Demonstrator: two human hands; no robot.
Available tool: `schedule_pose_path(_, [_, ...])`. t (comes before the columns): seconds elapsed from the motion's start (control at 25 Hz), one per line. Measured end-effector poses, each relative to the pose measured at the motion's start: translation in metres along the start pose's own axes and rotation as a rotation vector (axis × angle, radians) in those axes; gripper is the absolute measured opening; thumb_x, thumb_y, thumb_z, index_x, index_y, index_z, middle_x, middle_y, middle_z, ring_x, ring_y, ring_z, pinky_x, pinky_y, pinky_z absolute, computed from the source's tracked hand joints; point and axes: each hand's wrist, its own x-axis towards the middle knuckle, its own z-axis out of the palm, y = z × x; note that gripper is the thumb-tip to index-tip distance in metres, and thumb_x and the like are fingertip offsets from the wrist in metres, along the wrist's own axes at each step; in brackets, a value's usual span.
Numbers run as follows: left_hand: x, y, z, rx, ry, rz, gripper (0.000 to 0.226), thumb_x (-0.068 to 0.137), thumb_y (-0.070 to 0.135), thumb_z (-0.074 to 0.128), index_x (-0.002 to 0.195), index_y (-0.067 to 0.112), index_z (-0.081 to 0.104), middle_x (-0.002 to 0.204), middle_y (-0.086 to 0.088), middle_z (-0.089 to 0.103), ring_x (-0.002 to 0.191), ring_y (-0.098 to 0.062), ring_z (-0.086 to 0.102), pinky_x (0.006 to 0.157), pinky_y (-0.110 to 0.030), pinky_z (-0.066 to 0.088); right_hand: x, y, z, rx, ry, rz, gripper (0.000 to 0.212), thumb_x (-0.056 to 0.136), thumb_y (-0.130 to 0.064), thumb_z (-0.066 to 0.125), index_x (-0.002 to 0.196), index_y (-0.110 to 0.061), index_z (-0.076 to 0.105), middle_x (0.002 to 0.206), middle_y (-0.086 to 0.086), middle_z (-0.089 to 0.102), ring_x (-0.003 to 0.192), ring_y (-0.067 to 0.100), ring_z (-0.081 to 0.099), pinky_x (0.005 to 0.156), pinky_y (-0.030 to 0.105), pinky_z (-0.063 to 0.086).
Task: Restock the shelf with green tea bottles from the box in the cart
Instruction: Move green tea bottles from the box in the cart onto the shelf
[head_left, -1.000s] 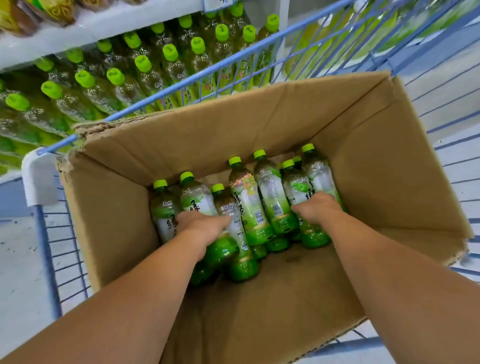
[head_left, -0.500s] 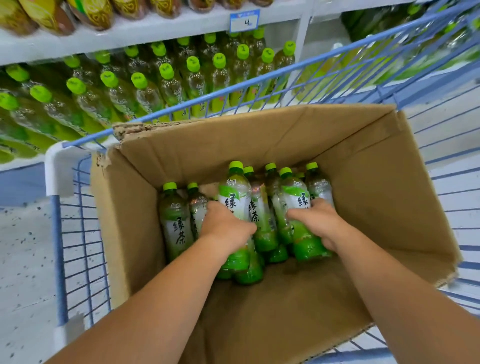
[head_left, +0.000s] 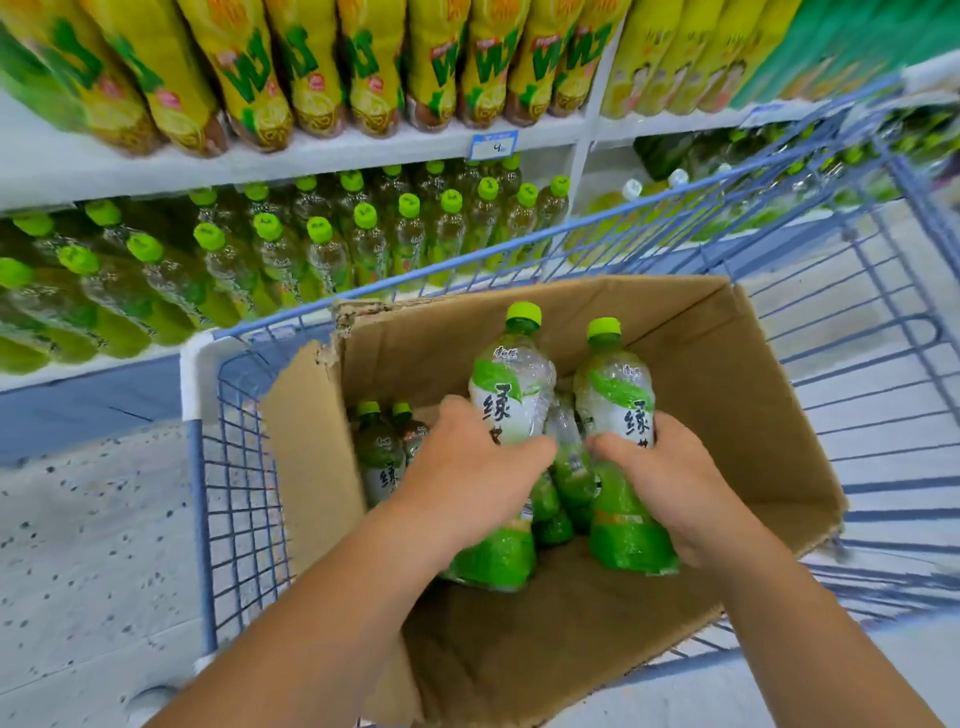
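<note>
**Head view.** Two green tea bottles are held upright over the cardboard box (head_left: 727, 415), which sits in the blue wire cart (head_left: 244, 493). The left bottle (head_left: 511, 395) is gripped round its middle by the left hand (head_left: 467, 467), with the fingers curled over the label. The right bottle (head_left: 618, 395) is gripped the same way by the right hand (head_left: 675, 483), with the thumb laid across the front. Both bases are raised off the box floor. The two bottles stand just beside each other and are possibly touching (the gap is confused by another bottle behind).

More bottles (head_left: 379, 452) are left in the box, two by the left wall and others beneath the hands. Beyond the cart rim the shelf (head_left: 104, 366) is seen, lined with rows of green-capped bottles (head_left: 319, 231).

The held bottles are judged to be full, so each is a moderate weight for one hand. The thin clear plastic would be expected to give slightly under pressure, and the glossy sleeve may be slippery. A hold at the middle, as taken here, is judged the most secure, with the cap kept uppermost.
</note>
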Motion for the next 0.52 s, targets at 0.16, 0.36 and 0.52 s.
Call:
schedule_pose_path(0.16, [-0.044,0.006,-0.053,-0.12,-0.024,0.104,0.036,0.075,0.047,0.072,0.101,0.027,0.055,0.093,0.0,0.067,0.084,-0.019,0.066,0.072,-0.038,0.057,-0.06,-0.05,0.009,-0.03,0.096,-0.128,0.021,0.072,-0.023,0.079,0.089,-0.016,0.068,0.079,0.006,0.074,0.074,0.026,0.072,0.068,0.048,0.061])
schedule_pose_path(0.36, [-0.084,-0.01,-0.154,-0.243,0.034,0.277,0.03,0.076,0.047,0.076,0.099,0.037,0.061,0.087,0.013,0.073,0.083,-0.012,0.072,0.077,-0.045,0.059,-0.133,-0.127,0.055,-0.185,0.151,-0.313,0.023,0.071,-0.033,0.081,0.086,-0.021,0.068,0.074,-0.005,0.072,0.065,0.01,0.068,0.06,0.031,0.053])
schedule_pose_path(0.52, [-0.104,-0.042,-0.245,-0.255,0.197,0.328,0.029,0.081,0.04,0.076,0.1,0.035,0.056,0.082,0.014,0.07,0.075,-0.003,0.067,0.07,-0.033,0.054,-0.185,-0.185,0.126,-0.237,0.117,-0.413,0.024,0.071,-0.033,0.081,0.088,-0.022,0.068,0.075,-0.006,0.072,0.07,0.011,0.068,0.062,0.03,0.051])
